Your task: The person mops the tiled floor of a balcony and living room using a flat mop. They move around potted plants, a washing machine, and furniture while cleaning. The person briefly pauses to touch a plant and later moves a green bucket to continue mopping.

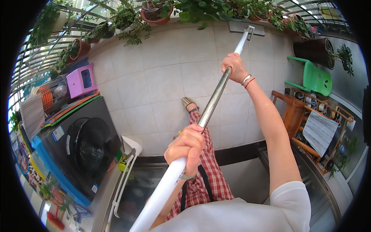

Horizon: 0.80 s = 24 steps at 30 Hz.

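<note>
A flat mop runs slantwise across the head view, its long pole (215,101) white at both ends and shiny metal in between. My left hand (185,149) is closed round the pole near its white upper part, close to my body. Farther along, my right hand (235,68) grips it where the metal meets the lower white section, with that arm stretched forward. The grey rectangular mop head (236,27) lies flat on the pale floor tiles (162,81), close below the potted plants at the far edge.
Potted plants (156,13) line the far railing. At left stand a dark washing machine (92,145) and a purple plastic stool (82,80). A green chair (317,79), a tipped-looking brown pot (313,52) and a wooden rack (290,110) are at right. A dark door sill (239,154) crosses below.
</note>
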Available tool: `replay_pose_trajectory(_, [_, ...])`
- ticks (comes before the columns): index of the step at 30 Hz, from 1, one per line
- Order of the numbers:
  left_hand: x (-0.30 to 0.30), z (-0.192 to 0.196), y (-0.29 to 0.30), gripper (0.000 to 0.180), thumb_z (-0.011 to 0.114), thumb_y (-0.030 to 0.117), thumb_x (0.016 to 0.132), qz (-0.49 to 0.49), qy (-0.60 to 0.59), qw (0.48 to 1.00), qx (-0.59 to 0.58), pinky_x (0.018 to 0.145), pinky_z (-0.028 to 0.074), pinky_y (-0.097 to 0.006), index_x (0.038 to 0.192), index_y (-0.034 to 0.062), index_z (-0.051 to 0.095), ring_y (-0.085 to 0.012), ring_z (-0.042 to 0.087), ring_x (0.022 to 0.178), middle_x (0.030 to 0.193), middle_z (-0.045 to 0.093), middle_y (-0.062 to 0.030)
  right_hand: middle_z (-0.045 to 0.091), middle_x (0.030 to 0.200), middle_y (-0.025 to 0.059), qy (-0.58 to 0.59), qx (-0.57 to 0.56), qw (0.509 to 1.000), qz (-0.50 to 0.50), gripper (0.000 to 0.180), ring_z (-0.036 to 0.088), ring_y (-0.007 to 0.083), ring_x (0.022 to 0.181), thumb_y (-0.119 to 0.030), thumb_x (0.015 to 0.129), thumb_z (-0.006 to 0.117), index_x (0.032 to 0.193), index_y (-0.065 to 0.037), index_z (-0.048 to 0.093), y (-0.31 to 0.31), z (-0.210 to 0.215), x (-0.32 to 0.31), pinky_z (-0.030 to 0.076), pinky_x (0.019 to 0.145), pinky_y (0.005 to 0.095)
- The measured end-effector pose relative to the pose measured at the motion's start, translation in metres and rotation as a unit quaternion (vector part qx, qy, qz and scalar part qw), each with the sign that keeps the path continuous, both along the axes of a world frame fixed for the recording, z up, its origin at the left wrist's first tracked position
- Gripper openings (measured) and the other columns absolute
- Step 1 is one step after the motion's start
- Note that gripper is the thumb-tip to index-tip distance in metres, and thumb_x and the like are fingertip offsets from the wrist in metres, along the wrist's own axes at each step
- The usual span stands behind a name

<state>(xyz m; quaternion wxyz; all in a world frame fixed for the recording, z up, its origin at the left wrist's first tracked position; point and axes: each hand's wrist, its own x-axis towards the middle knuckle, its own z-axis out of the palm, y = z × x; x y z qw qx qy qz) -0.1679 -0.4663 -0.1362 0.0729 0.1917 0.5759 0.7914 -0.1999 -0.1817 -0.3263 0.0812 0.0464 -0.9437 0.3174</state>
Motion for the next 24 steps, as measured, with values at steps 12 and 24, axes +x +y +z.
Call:
replay_pose_trajectory(12, [0.047,0.094,-0.125,0.014,0.056,-0.004,0.083,-0.08,0.028,0.993,-0.078,0.071,0.05,-0.043,0.083,0.0063,0.046,-0.0183,0.053,0.056,0.064,0.053,-0.0054,0.049,0.057,0.0023,0.067,-0.067,0.987,-0.128,0.02,0.051,0.0232,0.062,-0.009,0.066,0.064,0.057,-0.013,0.046,-0.157,0.044,0.085,0.042,0.076,0.0351])
replay_pose_trajectory(24, [0.148,0.261,-0.313,0.015,0.052,0.006,0.089,0.0,-0.012,0.976,-0.216,0.072,0.047,-0.04,0.077,0.0078,0.044,-0.015,0.05,0.054,0.059,0.05,-0.0037,0.05,0.058,0.0019,0.052,-0.204,0.972,-0.109,0.018,0.053,0.022,0.066,-0.013,0.07,0.065,0.061,-0.013,0.05,-0.436,0.145,0.19,0.041,0.078,0.0354])
